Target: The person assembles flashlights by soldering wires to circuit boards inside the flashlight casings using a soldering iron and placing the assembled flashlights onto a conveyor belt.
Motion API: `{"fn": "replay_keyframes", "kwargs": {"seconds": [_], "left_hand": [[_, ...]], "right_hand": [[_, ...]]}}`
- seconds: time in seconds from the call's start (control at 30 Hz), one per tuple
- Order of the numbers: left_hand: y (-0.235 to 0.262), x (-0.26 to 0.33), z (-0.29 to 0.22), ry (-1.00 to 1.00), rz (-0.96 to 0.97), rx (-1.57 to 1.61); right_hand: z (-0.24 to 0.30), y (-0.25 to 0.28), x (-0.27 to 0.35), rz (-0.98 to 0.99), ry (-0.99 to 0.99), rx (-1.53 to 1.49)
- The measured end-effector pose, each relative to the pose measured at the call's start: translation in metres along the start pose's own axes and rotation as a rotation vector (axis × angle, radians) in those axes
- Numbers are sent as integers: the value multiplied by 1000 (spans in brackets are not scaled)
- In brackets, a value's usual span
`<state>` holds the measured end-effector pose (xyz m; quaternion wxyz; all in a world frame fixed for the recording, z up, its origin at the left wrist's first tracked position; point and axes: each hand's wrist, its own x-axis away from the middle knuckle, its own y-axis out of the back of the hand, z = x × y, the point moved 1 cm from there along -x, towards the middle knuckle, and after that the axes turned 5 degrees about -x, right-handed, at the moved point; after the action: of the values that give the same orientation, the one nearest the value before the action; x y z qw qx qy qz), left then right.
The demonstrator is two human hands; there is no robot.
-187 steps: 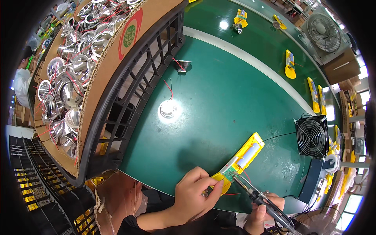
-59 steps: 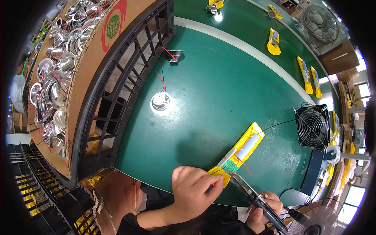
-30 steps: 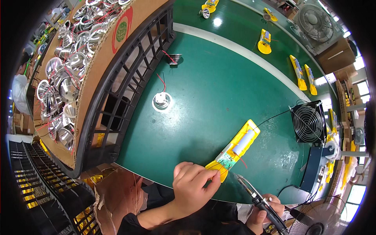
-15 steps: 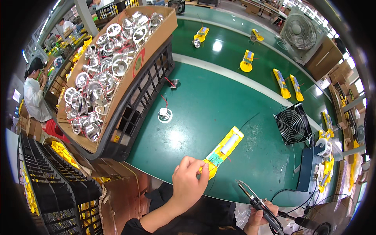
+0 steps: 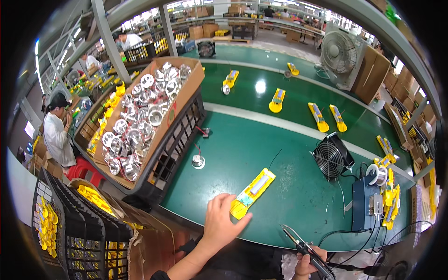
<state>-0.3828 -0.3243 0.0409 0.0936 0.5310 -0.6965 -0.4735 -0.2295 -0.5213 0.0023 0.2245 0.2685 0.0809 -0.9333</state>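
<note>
1. The left hand (image 5: 224, 221), low and just left of the frame's centre, is open, its thumb spread well away from the fingers. The lower end of a yellow casing lies between thumb and fingers; I cannot tell whether the fingertips press on it.
2. That yellow casing (image 5: 252, 194) lies slanted on the green table (image 5: 291, 205), just below the frame's centre. It carries a pale cylindrical battery (image 5: 259, 185) and, nearer the hand, a small green circuit board (image 5: 245, 199).
3. The right hand (image 5: 311, 262), at the lower edge right of centre, is closed around a soldering iron (image 5: 302, 247). The iron's tip points toward the upper left, apart from the casing.
4. Right of centre stands a black fan (image 5: 330, 157); below and right of it are a dark blue box (image 5: 361, 205) and a wire spool (image 5: 379, 174).
5. Left of centre, two metal cups (image 5: 198, 162) rest on the table near a black crate (image 5: 187, 125).
6. At upper left, a cardboard carton (image 5: 191, 86) holds many shiny cups (image 5: 155, 115).
</note>
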Motion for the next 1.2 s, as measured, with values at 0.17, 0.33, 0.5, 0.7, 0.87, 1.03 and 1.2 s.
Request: {"fn": "replay_keyframes", "kwargs": {"seconds": [0.17,0.33,0.5,0.7,0.87,1.03,1.2], "left_hand": [[-14,-15,-10,29,247,-169],[-39,-82,6,18,136,-258],[-91,-209,27,90,50,-383],[-165,-349,21,116,6,-493],[-215,-413,4,98,-43,-433],[-219,-420,0,-105,-331,-434],[-184,-385,1,-100,14,-352]], "right_hand": [[11,3,-10,91,72,-12],[35,16,-16,76,-120,78],[16,23,-13,27,-112,-35],[-7,21,-18,-1,44,162],[-25,2,-37,-110,-170,86],[-34,-6,-43,-194,-259,73],[-40,-6,-41,-246,-293,45]]}}
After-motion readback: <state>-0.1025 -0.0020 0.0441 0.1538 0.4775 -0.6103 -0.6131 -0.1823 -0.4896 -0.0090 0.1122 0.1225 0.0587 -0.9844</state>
